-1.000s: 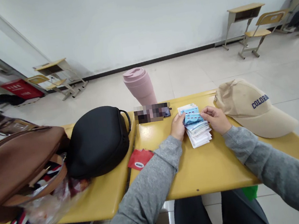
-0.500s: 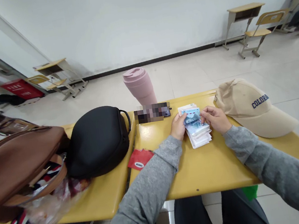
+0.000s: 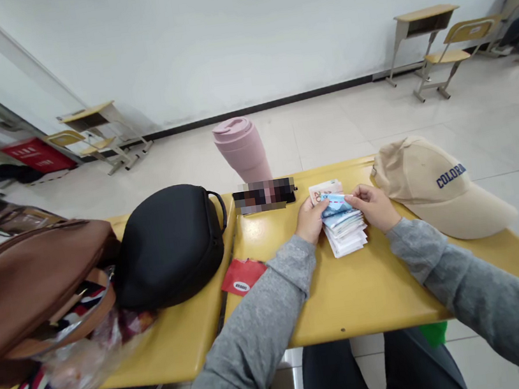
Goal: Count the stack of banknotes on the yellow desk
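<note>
Between my hands is a blue banknote (image 3: 337,203), bent over across its width. My left hand (image 3: 310,221) pinches its left end with the thumb on top. At the right end, the thumb and fingers of my right hand (image 3: 375,205) are closed on the same note. Beneath and nearer to me lies a thick stack of folded banknotes (image 3: 346,237), its layered edges fanned out on the yellow desk (image 3: 323,301). Behind the blue note, a paler note with orange print (image 3: 321,191) shows its upper part. My fingers under the notes are hidden.
A pink tumbler (image 3: 242,148) stands at the desk's far edge, by a partly blurred phone (image 3: 288,192). A beige cap (image 3: 436,185) lies to the right. Leftward are a red pouch (image 3: 242,276), a black case (image 3: 170,245) and a brown bag (image 3: 35,284).
The blue note was held up flat with its face showing; now it is folded down toward me. More of the orange-printed note behind it shows. My right hand has shifted slightly.
</note>
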Motion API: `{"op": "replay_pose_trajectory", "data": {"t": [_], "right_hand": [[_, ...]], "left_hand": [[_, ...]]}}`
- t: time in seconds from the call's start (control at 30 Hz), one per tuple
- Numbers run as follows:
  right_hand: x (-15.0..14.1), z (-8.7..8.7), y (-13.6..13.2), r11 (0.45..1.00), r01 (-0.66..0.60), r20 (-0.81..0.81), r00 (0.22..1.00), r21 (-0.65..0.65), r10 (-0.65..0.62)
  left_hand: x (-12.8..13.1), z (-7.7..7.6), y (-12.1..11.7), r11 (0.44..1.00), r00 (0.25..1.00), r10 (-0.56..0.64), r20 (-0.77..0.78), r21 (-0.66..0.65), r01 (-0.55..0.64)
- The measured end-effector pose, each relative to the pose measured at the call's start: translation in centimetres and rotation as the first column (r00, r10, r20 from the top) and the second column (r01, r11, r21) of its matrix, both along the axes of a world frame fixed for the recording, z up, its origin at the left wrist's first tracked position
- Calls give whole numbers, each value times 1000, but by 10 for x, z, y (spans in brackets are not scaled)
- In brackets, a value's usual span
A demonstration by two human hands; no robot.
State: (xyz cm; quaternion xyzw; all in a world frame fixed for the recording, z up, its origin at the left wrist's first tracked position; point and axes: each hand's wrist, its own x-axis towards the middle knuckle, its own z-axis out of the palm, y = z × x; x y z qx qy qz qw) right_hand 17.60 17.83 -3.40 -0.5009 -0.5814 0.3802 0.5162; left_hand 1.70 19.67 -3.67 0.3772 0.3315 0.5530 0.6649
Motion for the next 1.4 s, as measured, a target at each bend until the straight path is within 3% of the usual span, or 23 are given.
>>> {"op": "replay_pose_trajectory", "data": {"t": [0.37, 1.4], "right_hand": [[2, -4, 2, 1000, 7, 59, 998, 22, -8], [1, -2, 0, 999, -15, -19, 1000, 43, 15]], "left_hand": [[0, -3, 2, 1000, 1000, -11, -20, 12, 11], [-1, -8, 6, 996, 997, 81, 6, 30, -81]]}}
